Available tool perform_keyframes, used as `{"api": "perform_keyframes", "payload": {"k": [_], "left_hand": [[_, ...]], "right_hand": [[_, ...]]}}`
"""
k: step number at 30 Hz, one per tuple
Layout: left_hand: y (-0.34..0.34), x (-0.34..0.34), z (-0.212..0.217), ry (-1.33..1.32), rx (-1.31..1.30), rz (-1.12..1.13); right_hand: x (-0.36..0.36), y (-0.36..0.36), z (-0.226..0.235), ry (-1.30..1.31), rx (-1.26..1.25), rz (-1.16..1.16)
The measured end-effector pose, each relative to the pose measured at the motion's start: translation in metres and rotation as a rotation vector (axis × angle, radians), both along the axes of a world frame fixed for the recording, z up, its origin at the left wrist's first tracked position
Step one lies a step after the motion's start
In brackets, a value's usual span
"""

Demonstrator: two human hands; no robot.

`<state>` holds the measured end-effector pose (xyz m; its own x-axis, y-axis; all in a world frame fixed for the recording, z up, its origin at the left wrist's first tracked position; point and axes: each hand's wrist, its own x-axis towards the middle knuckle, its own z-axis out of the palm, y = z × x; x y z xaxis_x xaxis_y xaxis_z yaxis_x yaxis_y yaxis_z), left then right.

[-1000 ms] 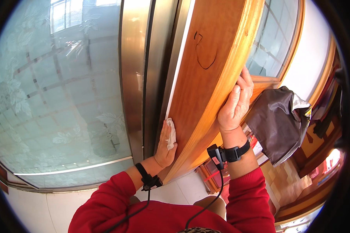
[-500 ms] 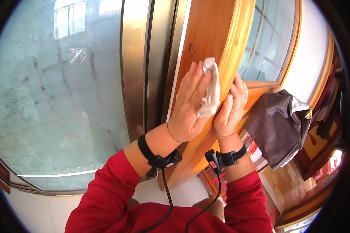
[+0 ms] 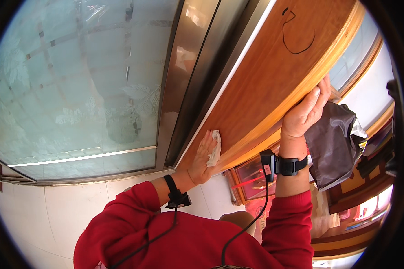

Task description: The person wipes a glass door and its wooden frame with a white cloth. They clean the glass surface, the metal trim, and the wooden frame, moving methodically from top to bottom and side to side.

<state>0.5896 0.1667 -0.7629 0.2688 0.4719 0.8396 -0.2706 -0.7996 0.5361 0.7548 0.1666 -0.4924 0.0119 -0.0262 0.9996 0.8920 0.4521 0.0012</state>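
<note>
A crumpled white cloth (image 3: 215,148) lies against the lower part of the brown wooden panel (image 3: 256,94). My left hand (image 3: 200,159) presses flat on the panel and holds this cloth at its thumb side, with part of it hidden. Higher up and to the right, my right hand (image 3: 307,110) rests with extended fingers along the panel's light wooden edge (image 3: 316,74). No object shows in it; its far fingertips are partly hidden. Black straps with small corded devices circle both wrists.
Frosted glass (image 3: 90,89) in a metal frame (image 3: 184,67) stands at the left. A dark plastic bag (image 3: 334,145) hangs beside my right hand. Lower right are a red-and-wood item (image 3: 253,181) and wooden furniture (image 3: 359,188). Pale tiles (image 3: 76,201) cover the floor.
My left hand has moved down the panel with the white cloth, away from my right hand. My right hand has shifted up and to the right in view; the whole view has shifted too.
</note>
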Motion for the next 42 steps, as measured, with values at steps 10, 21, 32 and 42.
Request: {"api": "perform_keyframes", "payload": {"k": [10,21,32,42], "left_hand": [[0.054,0.007,0.084,0.002,0.121,0.142],[-0.027,0.001,-0.059,0.095,-0.52,0.155],[0.01,0.014,0.132,-0.074,0.164,0.009],[-0.043,-0.022,0.258,-0.37,-0.6,-0.86]], "right_hand": [[0.002,0.0,0.0,0.007,-0.002,-0.023],[0.008,0.002,-0.005,-0.011,0.005,0.033],[0.008,0.0,0.003,-0.114,0.072,-0.119],[0.007,-0.038,0.018,0.008,-0.239,0.152]]}}
